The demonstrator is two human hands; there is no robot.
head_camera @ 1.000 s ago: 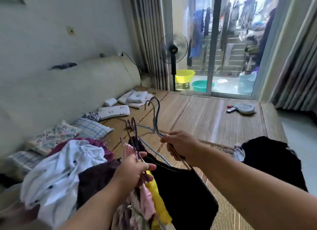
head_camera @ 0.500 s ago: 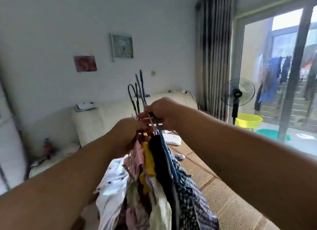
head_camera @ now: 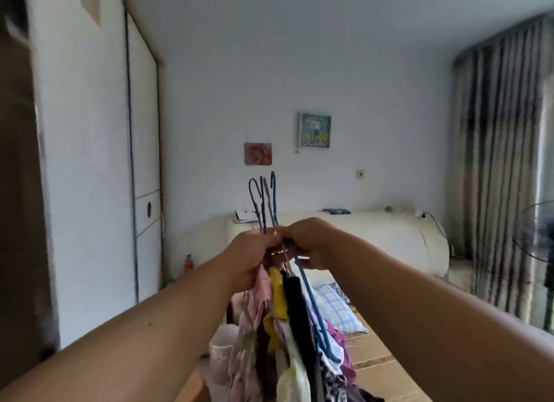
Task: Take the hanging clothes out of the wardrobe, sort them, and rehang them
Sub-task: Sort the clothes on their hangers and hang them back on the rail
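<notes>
At chest height in mid-view, both hands are meeting around a bunch of wire hangers (head_camera: pixel 263 203). The left hand (head_camera: pixel 250 253) is clenching the gathered necks in its curled fingers. The right hand (head_camera: pixel 310 242), touching it from the other side, is pinching the neck of the blue hanger (head_camera: pixel 311 299), whose shoulder is slanting down along the right edge of the bundle. The hooks are standing upright above the knuckles, close together, with bare wall (head_camera: pixel 239 86) behind and above them.

The clothes (head_camera: pixel 281 320) are hanging straight down from the hands in one tight bunch of pink, yellow, black and patterned cloth. Their lower ends are running off the bottom of the view.

On the left, the wardrobe (head_camera: pixel 90 176) is showing white sliding doors, well apart from the bundle, with open air between its front edge and the left forearm. Below and right of the clothes, the bed (head_camera: pixel 377 356) is stretching away to its padded headboard (head_camera: pixel 389 239), with a checked pillow (head_camera: pixel 334 310) lying just beside the hanging cloth. A striped curtain (head_camera: pixel 494 176) and a fan (head_camera: pixel 539 239) are standing at the far right edge, well apart from the right arm.
</notes>
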